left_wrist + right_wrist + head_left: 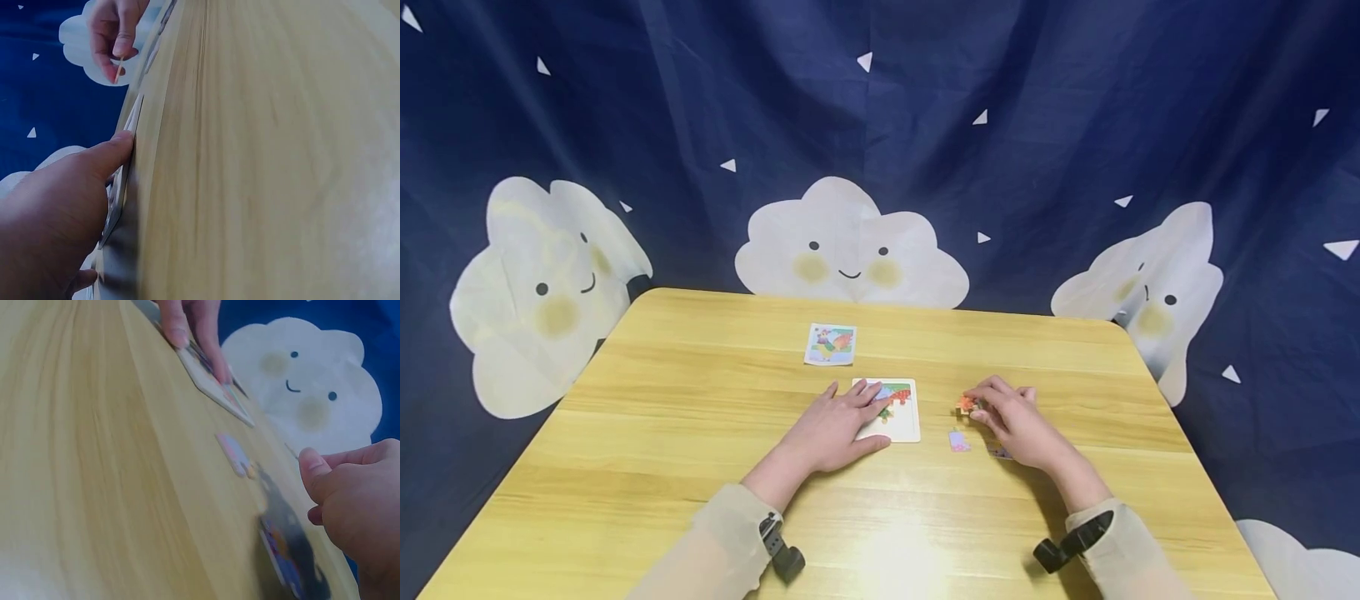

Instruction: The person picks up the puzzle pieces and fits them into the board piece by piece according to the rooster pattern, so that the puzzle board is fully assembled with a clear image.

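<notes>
My left hand (838,425) lies flat across a square white jigsaw puzzle board (907,429), thumb along its near edge and fingers over its upper left. Several colourful pieces fill the board's top, while its lower part is bare white. To the right, my right hand (1018,425) pinches an orange puzzle piece (967,402) between thumb and fingertips. Seen edge-on in the left wrist view, the pinched piece (119,70) is thin and held above the table. A lavender puzzle piece (958,441) lies between board and right hand. Another dark purple piece (279,556) lies beneath that hand, partly in shadow.
A square picture card (831,345) showing a colourful bird lies behind the board, to its left. The wooden table (700,367) ends at a dark blue curtain (700,83) printed with clouds. Each wrist wears a black strap with a camera.
</notes>
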`<act>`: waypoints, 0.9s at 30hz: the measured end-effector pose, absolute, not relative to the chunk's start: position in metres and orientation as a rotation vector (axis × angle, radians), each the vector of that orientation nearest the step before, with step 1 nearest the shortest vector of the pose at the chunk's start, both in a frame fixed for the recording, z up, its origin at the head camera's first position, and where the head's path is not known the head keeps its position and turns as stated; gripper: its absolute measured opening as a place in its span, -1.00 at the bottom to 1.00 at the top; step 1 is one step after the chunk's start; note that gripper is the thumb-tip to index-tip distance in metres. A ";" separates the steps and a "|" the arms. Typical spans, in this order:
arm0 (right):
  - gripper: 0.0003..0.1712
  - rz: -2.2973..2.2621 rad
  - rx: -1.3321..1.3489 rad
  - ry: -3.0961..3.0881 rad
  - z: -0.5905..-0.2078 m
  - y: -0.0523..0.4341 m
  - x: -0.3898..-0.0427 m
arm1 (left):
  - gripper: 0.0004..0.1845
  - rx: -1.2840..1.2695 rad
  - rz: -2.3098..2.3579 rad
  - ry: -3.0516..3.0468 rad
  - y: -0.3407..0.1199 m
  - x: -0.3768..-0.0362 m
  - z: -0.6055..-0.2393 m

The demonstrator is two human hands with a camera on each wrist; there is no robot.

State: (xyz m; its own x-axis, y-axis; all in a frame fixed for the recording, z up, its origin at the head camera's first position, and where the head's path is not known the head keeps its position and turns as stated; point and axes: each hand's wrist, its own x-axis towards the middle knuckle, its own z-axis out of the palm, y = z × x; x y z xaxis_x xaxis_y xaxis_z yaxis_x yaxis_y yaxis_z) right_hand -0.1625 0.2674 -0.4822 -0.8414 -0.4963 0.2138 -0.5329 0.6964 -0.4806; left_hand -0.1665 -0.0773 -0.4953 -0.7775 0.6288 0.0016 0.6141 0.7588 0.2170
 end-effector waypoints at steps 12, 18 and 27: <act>-0.64 0.847 0.941 -2.814 -0.484 0.227 -0.168 | -0.20 1.006 0.372 2.873 -0.078 -0.167 -0.497; -0.64 0.879 0.953 -2.807 -0.488 0.216 -0.171 | -0.19 1.002 0.398 2.865 -0.077 -0.167 -0.498; -0.64 0.890 0.967 -2.809 -0.491 0.207 -0.173 | -0.19 1.007 0.405 2.855 -0.078 -0.168 -0.497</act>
